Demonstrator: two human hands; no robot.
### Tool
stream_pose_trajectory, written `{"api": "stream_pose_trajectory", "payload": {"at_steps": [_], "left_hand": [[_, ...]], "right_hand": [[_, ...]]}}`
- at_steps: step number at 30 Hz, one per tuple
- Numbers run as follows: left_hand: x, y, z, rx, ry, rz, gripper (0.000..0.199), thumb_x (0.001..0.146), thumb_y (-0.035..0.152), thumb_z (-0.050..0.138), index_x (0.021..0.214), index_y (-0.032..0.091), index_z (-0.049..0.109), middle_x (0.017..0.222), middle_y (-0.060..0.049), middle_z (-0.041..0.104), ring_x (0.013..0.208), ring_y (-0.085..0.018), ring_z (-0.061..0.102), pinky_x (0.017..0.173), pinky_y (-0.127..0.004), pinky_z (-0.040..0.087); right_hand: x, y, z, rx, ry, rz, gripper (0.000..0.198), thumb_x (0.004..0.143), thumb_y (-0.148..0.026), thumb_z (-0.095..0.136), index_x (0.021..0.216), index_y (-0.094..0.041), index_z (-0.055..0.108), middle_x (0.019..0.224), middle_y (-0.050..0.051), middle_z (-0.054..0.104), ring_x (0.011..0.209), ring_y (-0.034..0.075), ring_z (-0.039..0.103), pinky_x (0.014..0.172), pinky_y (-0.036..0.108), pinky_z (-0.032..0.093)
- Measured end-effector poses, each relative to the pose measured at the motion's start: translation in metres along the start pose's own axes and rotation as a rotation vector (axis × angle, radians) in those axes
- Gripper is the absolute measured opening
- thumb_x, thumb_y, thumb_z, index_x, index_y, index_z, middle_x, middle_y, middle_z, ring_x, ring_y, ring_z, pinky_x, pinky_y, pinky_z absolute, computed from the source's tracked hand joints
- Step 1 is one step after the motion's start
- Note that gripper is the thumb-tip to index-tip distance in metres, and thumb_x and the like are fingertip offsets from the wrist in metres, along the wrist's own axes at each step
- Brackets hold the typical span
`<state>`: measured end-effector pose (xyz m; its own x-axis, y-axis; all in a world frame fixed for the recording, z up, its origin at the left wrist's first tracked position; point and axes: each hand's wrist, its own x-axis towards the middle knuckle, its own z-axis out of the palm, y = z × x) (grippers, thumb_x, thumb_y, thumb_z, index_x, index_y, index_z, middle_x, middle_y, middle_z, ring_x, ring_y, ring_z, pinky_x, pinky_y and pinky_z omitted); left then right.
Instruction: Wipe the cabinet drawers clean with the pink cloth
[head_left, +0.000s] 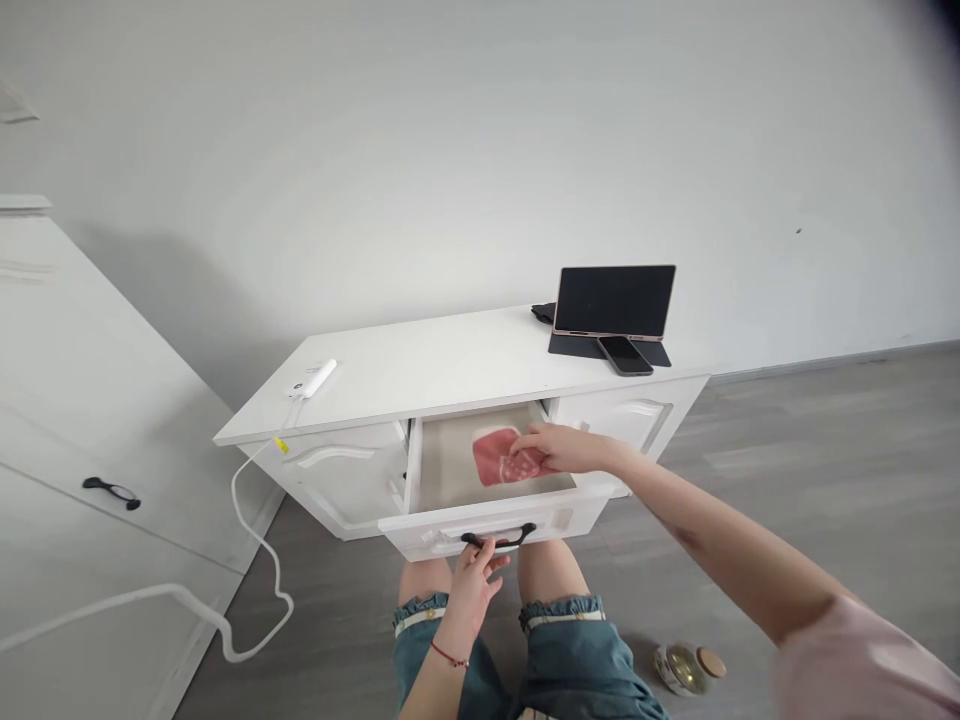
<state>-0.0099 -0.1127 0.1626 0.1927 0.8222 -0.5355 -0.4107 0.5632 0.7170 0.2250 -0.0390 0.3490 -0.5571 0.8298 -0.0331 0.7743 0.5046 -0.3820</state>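
Red pouch (493,458) is within the open drawer (444,465), the right hand (561,447) over its right side; whether that grip pinches it, I cannot tell. The left hand (472,582), grip loosely spread, touches the black handle (517,541). Above, the white bench (420,365) carries a tablet (615,300) and phone (624,355).

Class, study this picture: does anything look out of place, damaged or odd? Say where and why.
A clear glass jar with a wooden lid sits on the grey floor beside the person's bare legs, oddly placed since it might get kicked. A small dark mark breaks the plain white wall; whether it is damage is unclear.
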Motion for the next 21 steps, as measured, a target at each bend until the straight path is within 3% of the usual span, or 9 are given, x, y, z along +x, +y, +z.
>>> {"api": "stream_pose_trajectory", "payload": {"at_steps": [2, 4, 6, 8, 11, 13, 17, 21], "left_hand": [[0.001, 0.0, -0.001, 0.003, 0.004, -0.002, 0.048, 0.048, 0.049, 0.089, 0.071, 0.02, 0.058, 0.106, -0.008, 0.067, 0.086, -0.021, 0.064, 0.092, -0.049, 0.039], [0.003, -0.001, -0.002, 0.0, 0.015, -0.006, 0.048, 0.047, 0.048, 0.09, 0.069, 0.019, 0.057, 0.106, -0.008, 0.067, 0.087, -0.022, 0.065, 0.092, -0.049, 0.039], [0.005, -0.002, -0.003, -0.005, 0.01, -0.009, 0.047, 0.049, 0.047, 0.089, 0.069, 0.019, 0.057, 0.105, -0.008, 0.067, 0.087, -0.022, 0.065, 0.091, -0.048, 0.04], [0.006, -0.003, -0.005, -0.011, -0.009, -0.004, 0.046, 0.049, 0.047, 0.089, 0.069, 0.02, 0.057, 0.104, -0.008, 0.068, 0.086, -0.023, 0.065, 0.09, -0.048, 0.041], [0.008, -0.004, -0.008, -0.011, -0.034, 0.007, 0.046, 0.052, 0.047, 0.088, 0.066, 0.02, 0.054, 0.102, -0.008, 0.068, 0.086, -0.023, 0.064, 0.095, -0.053, 0.038], [0.009, -0.005, -0.009, -0.002, -0.039, 0.007, 0.045, 0.055, 0.047, 0.087, 0.064, 0.019, 0.053, 0.104, -0.009, 0.068, 0.085, -0.023, 0.064, 0.1, -0.058, 0.032], [0.01, -0.006, -0.009, -0.007, -0.038, 0.015, 0.042, 0.056, 0.046, 0.087, 0.066, 0.019, 0.056, 0.102, -0.007, 0.068, 0.085, -0.021, 0.065, 0.104, -0.062, 0.027], [0.005, -0.007, -0.007, 0.016, 0.012, 0.046, 0.031, 0.064, 0.038, 0.082, 0.072, 0.02, 0.058, 0.095, -0.005, 0.067, 0.081, -0.02, 0.066, 0.101, -0.059, 0.034]], "right_hand": [[-0.043, -0.012, -0.012, 0.026, 0.157, -0.002, 0.06, 0.075, -0.002, 0.045, 0.126, -0.03, 0.06, 0.106, 0.006, 0.06, 0.09, 0.017, 0.062, 0.079, 0.028, 0.048], [-0.083, -0.017, -0.004, 0.059, 0.273, 0.051, 0.056, 0.084, -0.006, 0.04, 0.131, -0.033, 0.055, 0.12, 0.006, 0.057, 0.095, 0.017, 0.061, 0.082, 0.029, 0.05], [-0.11, -0.012, 0.024, 0.029, 0.41, 0.103, 0.05, 0.088, -0.011, 0.041, 0.13, -0.033, 0.057, 0.129, 0.006, 0.055, 0.105, 0.019, 0.058, 0.086, 0.031, 0.051], [-0.125, 0.002, 0.064, -0.073, 0.564, 0.135, 0.05, 0.087, -0.007, 0.038, 0.122, -0.033, 0.063, 0.127, 0.005, 0.06, 0.103, 0.021, 0.056, 0.088, 0.035, 0.051], [-0.126, 0.023, 0.12, -0.18, 0.763, 0.174, 0.045, 0.088, -0.008, 0.039, 0.114, -0.031, 0.068, 0.124, 0.005, 0.064, 0.107, 0.024, 0.053, 0.089, 0.04, 0.051], [-0.12, 0.026, 0.144, -0.176, 0.846, 0.211, 0.04, 0.091, -0.013, 0.041, 0.117, -0.028, 0.067, 0.126, 0.006, 0.063, 0.114, 0.025, 0.05, 0.095, 0.043, 0.049], [-0.098, 0.006, 0.163, -0.195, 0.899, 0.248, 0.041, 0.093, -0.013, 0.039, 0.124, -0.026, 0.062, 0.131, 0.01, 0.058, 0.129, 0.028, 0.043, 0.107, 0.055, 0.035], [-0.065, -0.029, 0.167, -0.172, 0.816, 0.15, 0.049, 0.091, -0.01, 0.038, 0.131, -0.03, 0.058, 0.133, 0.008, 0.057, 0.133, 0.027, 0.041, 0.112, 0.055, 0.025]]}}
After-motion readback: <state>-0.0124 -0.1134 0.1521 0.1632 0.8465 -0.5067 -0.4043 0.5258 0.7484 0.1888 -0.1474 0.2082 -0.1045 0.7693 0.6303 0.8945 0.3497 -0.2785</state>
